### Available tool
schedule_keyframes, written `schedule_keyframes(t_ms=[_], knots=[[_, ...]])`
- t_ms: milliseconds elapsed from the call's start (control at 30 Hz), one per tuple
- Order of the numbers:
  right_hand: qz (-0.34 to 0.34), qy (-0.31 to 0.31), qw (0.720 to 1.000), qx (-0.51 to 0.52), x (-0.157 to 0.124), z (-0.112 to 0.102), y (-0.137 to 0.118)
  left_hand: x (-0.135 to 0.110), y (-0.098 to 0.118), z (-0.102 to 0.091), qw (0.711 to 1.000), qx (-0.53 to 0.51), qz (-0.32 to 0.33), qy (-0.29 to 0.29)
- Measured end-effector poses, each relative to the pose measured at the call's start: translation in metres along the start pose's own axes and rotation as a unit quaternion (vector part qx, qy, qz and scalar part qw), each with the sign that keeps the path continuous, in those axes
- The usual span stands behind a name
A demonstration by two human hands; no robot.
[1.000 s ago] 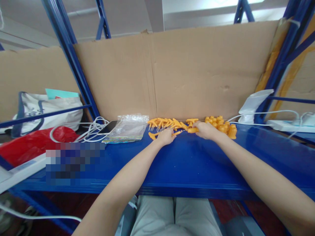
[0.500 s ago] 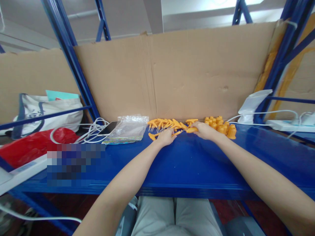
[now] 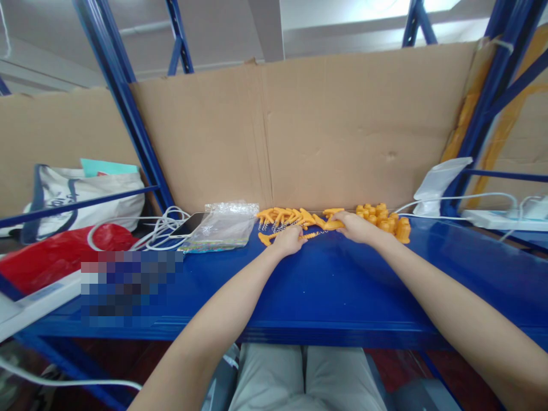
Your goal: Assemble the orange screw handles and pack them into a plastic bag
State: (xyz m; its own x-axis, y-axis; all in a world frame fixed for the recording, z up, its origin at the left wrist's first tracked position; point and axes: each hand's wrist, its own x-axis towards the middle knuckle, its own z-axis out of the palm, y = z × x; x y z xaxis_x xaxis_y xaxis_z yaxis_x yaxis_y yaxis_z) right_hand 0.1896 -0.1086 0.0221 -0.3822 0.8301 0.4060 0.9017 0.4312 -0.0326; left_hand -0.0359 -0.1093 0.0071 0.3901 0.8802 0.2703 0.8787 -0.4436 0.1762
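My left hand (image 3: 290, 242) is closed around an orange threaded shaft (image 3: 310, 234), whose ridged end sticks out to the right. On the other side of that hand lies an orange T-shaped handle (image 3: 266, 238); whether it joins the shaft is hidden by my fingers. My right hand (image 3: 351, 226) pinches an orange corkscrew (image 3: 332, 225) by its handle, its thin metal spiral pointing left toward the shaft's end. Whether spiral and shaft touch I cannot tell. Just behind my hands, several orange corkscrews (image 3: 285, 216) with metal spirals lie in a row.
Several orange cylindrical pieces (image 3: 387, 222) stand right of my right hand. Left of the corkscrews is a clear plastic bag (image 3: 226, 225), with a phone (image 3: 188, 224) and white cables (image 3: 160, 231) beyond. A cardboard panel (image 3: 325, 131) backs the blue table (image 3: 334, 285).
The orange shaft in my left hand has levelled slightly. More of the metal spiral shows between it and my right hand. Both arms stay almost in place.
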Motion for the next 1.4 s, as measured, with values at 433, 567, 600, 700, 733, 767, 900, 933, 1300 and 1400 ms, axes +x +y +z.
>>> schedule_keyframes(t_ms=[433, 567, 600, 700, 733, 767, 900, 933, 1300, 1400], knots=[[-0.023, 0.010, 1.000, -0.007, -0.001, -0.001, 0.007, -0.002, -0.001, -0.004, 1.000, -0.007, 0.007, 0.017], [-0.031, 0.000, 0.999, 0.006, 0.000, -0.001, 0.008, -0.002, -0.001, -0.004, 1.000, 0.003, 0.011, 0.017], [-0.035, -0.002, 0.999, 0.010, 0.000, -0.001, 0.008, -0.002, -0.001, -0.003, 1.000, 0.004, 0.011, 0.017], [-0.051, -0.004, 0.998, 0.022, -0.001, -0.001, 0.005, -0.001, -0.002, -0.001, 1.000, -0.002, 0.012, 0.023], [-0.057, -0.002, 0.998, 0.025, -0.001, -0.001, 0.003, -0.001, -0.002, -0.001, 1.000, -0.004, 0.015, 0.027], [-0.063, 0.002, 0.998, 0.029, -0.001, -0.001, 0.001, -0.001, -0.001, -0.001, 0.999, -0.006, 0.020, 0.032], [-0.079, 0.019, 0.996, 0.046, -0.002, 0.000, -0.008, -0.002, 0.001, -0.003, 0.997, 0.001, 0.047, 0.063], [-0.080, 0.022, 0.995, 0.049, -0.002, 0.001, -0.010, -0.003, 0.001, -0.004, 0.996, 0.004, 0.050, 0.068], [-0.069, 0.012, 0.996, 0.058, -0.004, 0.003, -0.013, -0.003, -0.002, -0.008, 0.993, -0.010, 0.076, 0.086], [-0.054, 0.013, 0.997, 0.057, -0.004, 0.004, -0.016, -0.002, -0.004, -0.008, 0.992, -0.010, 0.090, 0.083]])
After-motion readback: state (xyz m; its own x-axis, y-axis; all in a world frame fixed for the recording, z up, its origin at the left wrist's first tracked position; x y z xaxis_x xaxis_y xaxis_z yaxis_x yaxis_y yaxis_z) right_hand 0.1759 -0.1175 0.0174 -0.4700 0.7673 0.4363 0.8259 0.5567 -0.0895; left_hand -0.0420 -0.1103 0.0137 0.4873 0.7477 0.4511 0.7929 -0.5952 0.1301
